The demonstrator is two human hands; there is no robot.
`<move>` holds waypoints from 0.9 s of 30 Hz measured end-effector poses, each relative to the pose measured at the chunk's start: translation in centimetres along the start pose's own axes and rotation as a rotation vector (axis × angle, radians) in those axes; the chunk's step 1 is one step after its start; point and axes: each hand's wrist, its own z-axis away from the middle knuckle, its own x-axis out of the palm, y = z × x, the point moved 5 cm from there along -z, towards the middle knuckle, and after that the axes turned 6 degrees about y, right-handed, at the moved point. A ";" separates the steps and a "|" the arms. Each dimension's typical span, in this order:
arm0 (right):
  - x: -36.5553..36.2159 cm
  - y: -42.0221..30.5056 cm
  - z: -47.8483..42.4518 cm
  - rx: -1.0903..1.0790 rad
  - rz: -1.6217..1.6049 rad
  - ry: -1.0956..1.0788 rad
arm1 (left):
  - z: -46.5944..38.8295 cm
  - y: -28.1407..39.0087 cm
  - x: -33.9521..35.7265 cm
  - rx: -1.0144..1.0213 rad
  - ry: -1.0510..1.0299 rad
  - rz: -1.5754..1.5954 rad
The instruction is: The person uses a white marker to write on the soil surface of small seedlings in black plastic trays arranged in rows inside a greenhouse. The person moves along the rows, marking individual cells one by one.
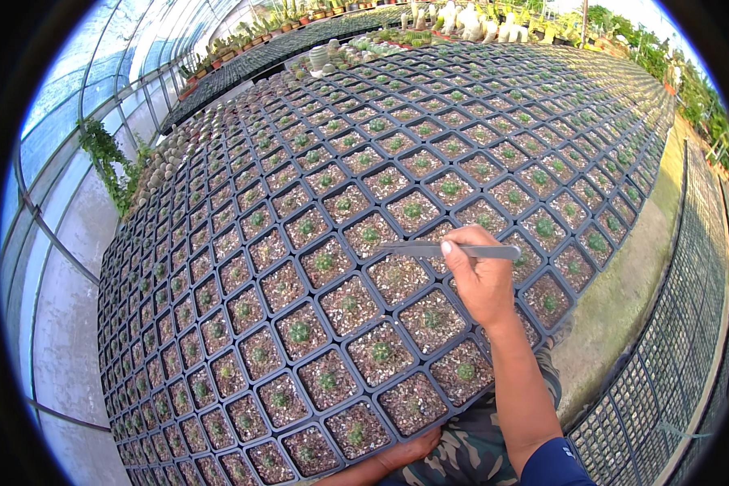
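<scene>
My right hand (485,290) grips a pair of grey metal tweezers (422,248), held almost level above the pots. The pointed tips reach left, just below a small green cactus seedling (370,234) in view; I cannot tell whether they touch the gravel. Square black plastic pots (351,359), packed edge to edge, hold gritty soil, most with one small round cactus such as this one (381,351). At the near edge of the pots lies my left hand (418,445), by my camouflage trousers (471,440); its fingers are mostly hidden.
A concrete ledge (607,304) runs along the right side, with black mesh benching (662,364) beyond it. Left stands the greenhouse wall (67,261) with a hanging green vine (106,161). Pale columnar cacti (477,24) and potted plants line the back.
</scene>
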 end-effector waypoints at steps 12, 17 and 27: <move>5.9 -0.7 2.3 -0.153 -0.053 -0.149 | -0.4 0.2 -0.6 0.064 0.049 -0.266; 6.6 -0.6 2.8 -0.072 -0.102 -0.158 | -0.1 0.8 0.2 0.048 0.007 -0.251; 6.2 -0.1 2.3 -0.184 -0.046 -0.104 | -0.1 1.1 0.6 0.025 0.050 -0.223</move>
